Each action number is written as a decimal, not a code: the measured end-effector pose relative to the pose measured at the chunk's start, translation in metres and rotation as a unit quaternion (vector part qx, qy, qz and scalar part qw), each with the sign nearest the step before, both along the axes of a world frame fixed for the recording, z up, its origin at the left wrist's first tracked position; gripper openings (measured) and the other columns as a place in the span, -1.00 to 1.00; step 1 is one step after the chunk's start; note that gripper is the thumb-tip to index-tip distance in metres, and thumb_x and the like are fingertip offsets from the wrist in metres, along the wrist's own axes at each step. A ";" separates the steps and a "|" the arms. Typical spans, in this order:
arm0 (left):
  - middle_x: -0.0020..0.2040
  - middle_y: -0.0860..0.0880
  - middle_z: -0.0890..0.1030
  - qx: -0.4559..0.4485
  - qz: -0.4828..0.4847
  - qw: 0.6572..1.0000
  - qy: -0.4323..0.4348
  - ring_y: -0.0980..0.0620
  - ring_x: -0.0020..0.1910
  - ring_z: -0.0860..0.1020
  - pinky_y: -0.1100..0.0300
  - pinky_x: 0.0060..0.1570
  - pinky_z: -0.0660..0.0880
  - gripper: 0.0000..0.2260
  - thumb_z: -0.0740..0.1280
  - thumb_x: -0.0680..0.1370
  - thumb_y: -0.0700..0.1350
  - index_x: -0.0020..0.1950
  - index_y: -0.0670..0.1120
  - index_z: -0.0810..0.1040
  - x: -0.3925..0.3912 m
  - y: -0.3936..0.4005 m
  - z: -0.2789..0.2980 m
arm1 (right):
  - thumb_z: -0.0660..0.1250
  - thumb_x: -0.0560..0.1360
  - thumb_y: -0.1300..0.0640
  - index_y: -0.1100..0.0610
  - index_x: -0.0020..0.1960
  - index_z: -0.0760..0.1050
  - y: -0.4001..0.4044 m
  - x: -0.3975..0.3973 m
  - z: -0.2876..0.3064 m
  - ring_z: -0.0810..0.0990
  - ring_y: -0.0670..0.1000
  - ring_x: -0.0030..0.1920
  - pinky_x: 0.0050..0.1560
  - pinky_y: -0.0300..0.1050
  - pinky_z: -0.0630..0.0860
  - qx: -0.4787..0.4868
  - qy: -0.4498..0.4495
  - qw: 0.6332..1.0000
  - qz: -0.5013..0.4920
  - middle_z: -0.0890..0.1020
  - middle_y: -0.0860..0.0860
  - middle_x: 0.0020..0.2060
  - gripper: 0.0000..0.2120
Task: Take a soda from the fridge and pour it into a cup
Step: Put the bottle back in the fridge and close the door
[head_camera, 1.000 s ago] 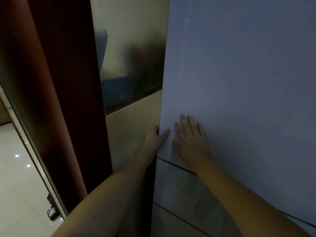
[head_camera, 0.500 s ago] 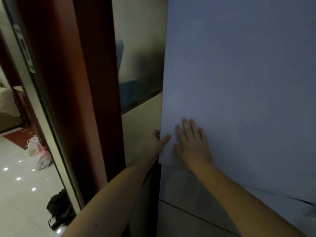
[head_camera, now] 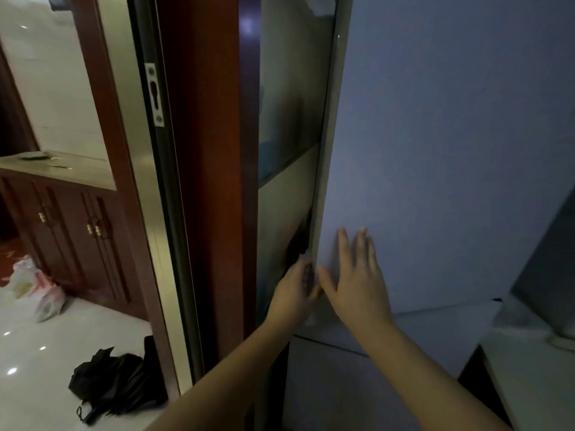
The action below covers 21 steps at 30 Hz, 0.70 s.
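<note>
Both hands at the fridge door's edge

The left hand (head_camera: pixel 294 295) curls its grip round the left edge of the fridge door (head_camera: pixel 435 150); the right hand (head_camera: pixel 357 281) lies flat, fingers straight, just beside it.

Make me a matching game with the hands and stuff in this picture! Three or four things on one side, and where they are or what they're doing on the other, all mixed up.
Things:
1. left hand
2. right hand
3. crumpled black bag
4. pale blue-grey fridge door

States or places:
a. lying on the shiny white floor
b. fingers curled round the door's edge
c. swung slightly open at its left edge
d. pressed flat on the door's front

Pairs: 1-b, 2-d, 3-a, 4-c
</note>
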<state>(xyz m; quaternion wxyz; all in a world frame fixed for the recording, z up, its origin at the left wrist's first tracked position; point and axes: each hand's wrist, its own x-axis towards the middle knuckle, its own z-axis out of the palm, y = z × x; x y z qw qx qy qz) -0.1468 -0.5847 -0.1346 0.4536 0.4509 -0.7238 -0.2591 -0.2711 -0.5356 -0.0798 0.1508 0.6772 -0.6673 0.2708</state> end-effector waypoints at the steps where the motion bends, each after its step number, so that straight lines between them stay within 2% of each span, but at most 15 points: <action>1: 0.09 0.07 0.57 -0.020 -0.004 1.000 -0.005 0.17 0.04 0.54 0.16 0.04 0.54 -0.69 0.35 0.55 -0.04 0.28 0.02 0.44 0.000 0.013 0.001 | -0.06 0.54 -0.33 0.01 0.55 -0.32 0.011 0.002 0.001 -0.08 0.19 0.54 0.46 0.05 0.13 0.008 -0.013 1.000 -0.001 -0.15 0.20 0.55 -0.23; 5: 0.02 0.10 0.54 -0.079 -0.032 0.996 -0.036 0.21 -0.01 0.52 0.27 -0.03 0.50 -0.81 0.34 0.56 -0.04 0.16 -0.01 0.48 -0.001 0.058 -0.004 | 0.06 0.51 -0.33 0.01 0.50 -0.46 0.055 0.009 0.001 -0.19 0.12 0.54 0.43 -0.08 -0.05 -0.008 -0.062 0.998 -0.028 -0.23 0.17 0.54 -0.11; 10: 0.02 -0.03 0.58 -0.153 -0.112 0.978 -0.083 0.05 -0.05 0.59 0.14 -0.11 0.53 -0.67 0.38 0.53 -0.02 0.22 -0.14 0.49 -0.012 0.101 -0.009 | 0.11 0.53 -0.29 0.07 0.50 -0.46 0.104 0.005 -0.009 -0.20 0.07 0.54 0.45 -0.12 -0.08 -0.064 -0.114 0.989 -0.072 -0.18 0.18 0.55 -0.09; 15: -0.12 -0.01 0.56 -0.206 -0.168 0.960 -0.086 0.04 -0.25 0.56 0.06 -0.33 0.53 -0.66 0.29 0.48 0.08 0.13 -0.13 0.49 -0.039 0.144 -0.012 | 0.12 0.55 -0.21 0.11 0.55 -0.25 0.148 -0.023 -0.016 -0.11 -0.03 0.54 0.48 -0.14 -0.04 -0.117 -0.151 0.978 -0.084 -0.08 0.11 0.56 -0.19; 18: -0.10 0.00 0.56 -0.224 -0.197 0.951 -0.086 0.05 -0.26 0.56 0.12 -0.36 0.50 -0.65 0.32 0.48 0.05 0.20 -0.05 0.43 -0.059 0.168 -0.014 | 0.16 0.56 -0.19 0.02 0.54 -0.29 0.176 -0.046 -0.017 -0.08 -0.08 0.54 0.49 -0.12 0.04 -0.134 -0.164 0.975 -0.072 -0.05 0.02 0.55 -0.20; 21: -0.05 0.01 0.57 -0.235 -0.218 0.943 -0.090 0.10 -0.21 0.55 0.20 -0.31 0.48 -0.64 0.33 0.51 0.01 0.28 -0.02 0.38 -0.076 0.193 -0.022 | 0.19 0.53 -0.19 -0.12 0.53 -0.31 0.208 -0.068 -0.013 0.09 -0.03 0.53 0.45 -0.08 0.20 -0.133 -0.163 0.975 -0.070 0.07 0.03 0.55 -0.19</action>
